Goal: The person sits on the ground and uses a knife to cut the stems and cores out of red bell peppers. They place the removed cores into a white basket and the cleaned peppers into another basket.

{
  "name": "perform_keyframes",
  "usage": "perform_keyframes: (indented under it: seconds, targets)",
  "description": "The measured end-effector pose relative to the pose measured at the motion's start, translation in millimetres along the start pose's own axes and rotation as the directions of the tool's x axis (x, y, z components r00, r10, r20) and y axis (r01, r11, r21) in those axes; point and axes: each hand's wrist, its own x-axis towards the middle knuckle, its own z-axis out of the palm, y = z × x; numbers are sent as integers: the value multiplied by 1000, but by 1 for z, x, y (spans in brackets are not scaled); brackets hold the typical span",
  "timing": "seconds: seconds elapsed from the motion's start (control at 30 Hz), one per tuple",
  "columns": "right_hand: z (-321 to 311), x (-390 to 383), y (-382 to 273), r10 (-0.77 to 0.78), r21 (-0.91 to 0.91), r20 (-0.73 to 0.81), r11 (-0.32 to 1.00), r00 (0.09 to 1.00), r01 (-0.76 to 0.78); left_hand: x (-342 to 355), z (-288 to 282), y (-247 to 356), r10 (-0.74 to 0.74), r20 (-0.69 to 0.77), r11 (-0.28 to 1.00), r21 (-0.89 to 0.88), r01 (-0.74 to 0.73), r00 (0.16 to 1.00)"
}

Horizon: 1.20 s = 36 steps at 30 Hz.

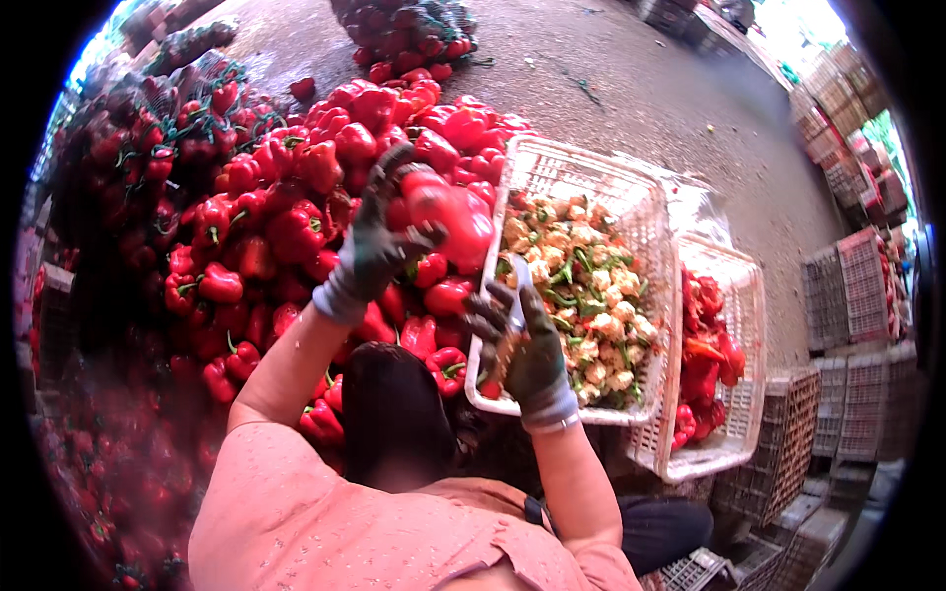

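left glove (379,241) gripping red pepper (448,222), right glove (522,345) perhaps holding knife

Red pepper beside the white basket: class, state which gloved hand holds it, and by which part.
The pink-shirted co-worker's left gloved hand holds the pepper, with the fingers wrapped round the side facing away from the basket.

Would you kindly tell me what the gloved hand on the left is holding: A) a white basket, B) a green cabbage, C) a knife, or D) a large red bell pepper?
D: the left hand grips a large red bell pepper, lifted above the pepper pile.
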Motion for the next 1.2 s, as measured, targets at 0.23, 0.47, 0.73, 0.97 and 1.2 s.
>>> perform_keyframes:
  seconds: [0.23,0.47,0.73,0.97,1.2]
  targets:
    - [13,-50,-37,-443,-261,-1,866,897,427,-35,65,58,-212,485,844,-347,409,849]
    - [2,-93,-51,-590,-657,28,598,807,460,-45,123,53,-317,639,524,-498,691,701]
    - [8,-159,-54,-577,-950,-65,285,814,126,-46,138,60,-298,436,836,-309,453,849]
    - [-14,-145,-44,-617,-959,90,157,782,234,-49,151,63,-159,313,953,-199,229,936]
    - [-97,-104,30,-610,-965,-58,238,791,113,-44,160,62,-266,240,885,-324,335,934]
